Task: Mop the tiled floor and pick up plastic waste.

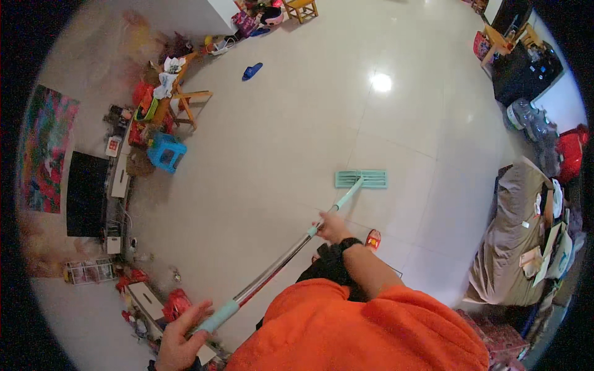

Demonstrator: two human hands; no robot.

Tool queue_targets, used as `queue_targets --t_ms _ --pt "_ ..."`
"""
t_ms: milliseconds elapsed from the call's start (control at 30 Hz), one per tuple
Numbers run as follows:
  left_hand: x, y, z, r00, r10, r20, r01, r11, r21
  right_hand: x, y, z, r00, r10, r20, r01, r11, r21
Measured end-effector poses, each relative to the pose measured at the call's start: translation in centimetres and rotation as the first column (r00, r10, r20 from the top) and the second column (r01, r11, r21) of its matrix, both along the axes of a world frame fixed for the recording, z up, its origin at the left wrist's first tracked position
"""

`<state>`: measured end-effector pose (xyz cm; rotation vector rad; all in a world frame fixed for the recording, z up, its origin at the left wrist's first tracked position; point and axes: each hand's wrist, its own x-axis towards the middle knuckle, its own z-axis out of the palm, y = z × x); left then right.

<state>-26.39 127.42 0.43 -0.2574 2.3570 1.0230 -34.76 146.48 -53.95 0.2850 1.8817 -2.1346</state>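
Note:
A flat mop with a mint-green rectangular head (374,179) lies on the shiny tiled floor ahead of me. Its silver pole (275,266) slants back toward my lower left. My left hand (179,337) is closed round the mint-green grip (219,316) at the pole's upper end. Lower down the pole, my right hand (332,227) wraps it close to a green collar, a black watch (351,243) on that wrist. Just past my right forearm shows a red slipper (372,239) on my foot.
A blue slipper (252,72) lies on the floor farther off. At the left are a blue plastic stool (166,152), a wooden folding stool (189,105) and a TV cabinet (120,176). To the right stands a brown-covered sofa (513,241) with things on it; beyond it, a black-covered table (520,74).

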Motion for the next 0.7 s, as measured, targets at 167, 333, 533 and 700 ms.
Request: queue_targets --t_ms 167,333,533,700 --pt "3.4 -6.1 -3.7 0.838 0.429 0.337 -0.438 0.897 -0.053 1.3 -10.1 9.7 0.489 -0.042 0.871 0.481 0.846 -0.229" --pt "1.9 -6.6 -5.0 0.856 0.383 0.347 -0.411 0.912 0.007 2.3 -8.9 0.6 0.937 0.319 0.144 -0.349 0.886 0.306" --pt "-2.7 -3.0 -7.5 0.945 0.246 0.216 -0.263 0.963 0.052 -4.2 -5.2 -3.3 0.912 0.411 0.003 -0.360 0.794 0.490" --pt "-10.7 0.5 -8.4 0.974 0.167 0.155 -0.172 0.985 0.021 -13.6 -2.0 -9.3 0.966 -0.045 0.255 0.057 0.998 -0.040"
